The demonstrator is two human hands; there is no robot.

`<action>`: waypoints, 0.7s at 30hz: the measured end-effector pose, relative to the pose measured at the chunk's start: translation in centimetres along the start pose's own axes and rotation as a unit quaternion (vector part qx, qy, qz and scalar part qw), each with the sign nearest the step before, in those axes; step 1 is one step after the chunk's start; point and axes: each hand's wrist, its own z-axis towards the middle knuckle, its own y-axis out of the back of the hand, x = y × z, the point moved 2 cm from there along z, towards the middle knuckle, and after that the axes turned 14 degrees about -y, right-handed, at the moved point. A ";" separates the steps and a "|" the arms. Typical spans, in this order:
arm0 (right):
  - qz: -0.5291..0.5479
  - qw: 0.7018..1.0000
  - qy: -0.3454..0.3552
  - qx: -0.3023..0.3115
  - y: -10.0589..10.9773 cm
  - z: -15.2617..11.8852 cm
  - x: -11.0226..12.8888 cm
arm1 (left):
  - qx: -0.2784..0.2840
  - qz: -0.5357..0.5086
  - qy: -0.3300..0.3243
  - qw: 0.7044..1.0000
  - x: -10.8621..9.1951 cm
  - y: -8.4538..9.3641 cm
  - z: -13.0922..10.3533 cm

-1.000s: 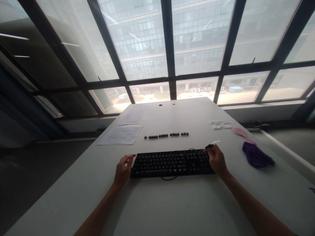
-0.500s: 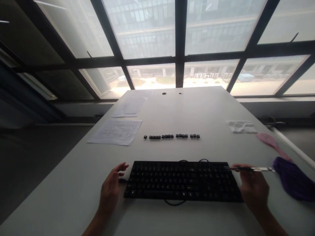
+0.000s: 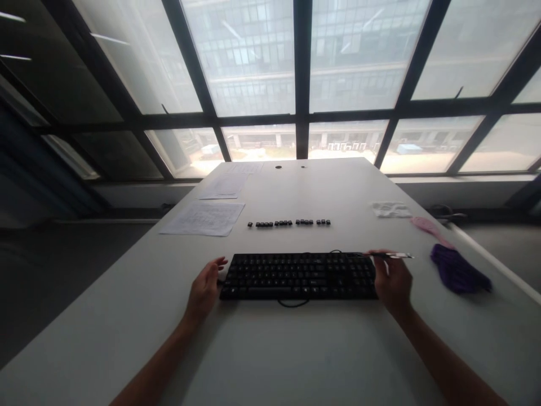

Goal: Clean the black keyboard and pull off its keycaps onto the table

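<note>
A black keyboard lies on the white table, a loop of its cable showing at its front edge. Beside its left end is my left hand, fingers apart and holding nothing. My right hand is at the keyboard's right end, closed on a thin metal tool whose dark tip points left over the top right keys. Beyond the keyboard several loose black keycaps form a row in small groups.
Printed sheets lie at the left of the table. On the right are a white cloth, a pink item and a purple cloth pouch. Windows stand behind the far edge.
The whole view has tilted up and shifted, so the table things appear higher and smaller. Both hands keep about the same places at the keyboard's ends, and the right one still holds the tool.
</note>
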 end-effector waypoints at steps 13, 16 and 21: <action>0.043 0.978 0.164 0.121 -1.9 -3.3 2.7 | 0.043 0.056 -0.049 0.996 -0.3 -0.6 -0.4; 0.069 0.970 0.178 0.152 -1.6 -3.9 2.8 | 0.059 0.067 -0.032 0.995 -0.1 -0.5 -0.7; 0.088 0.971 0.160 0.155 -0.9 -3.5 2.1 | 0.073 0.074 -0.009 0.995 -0.3 -0.2 -1.3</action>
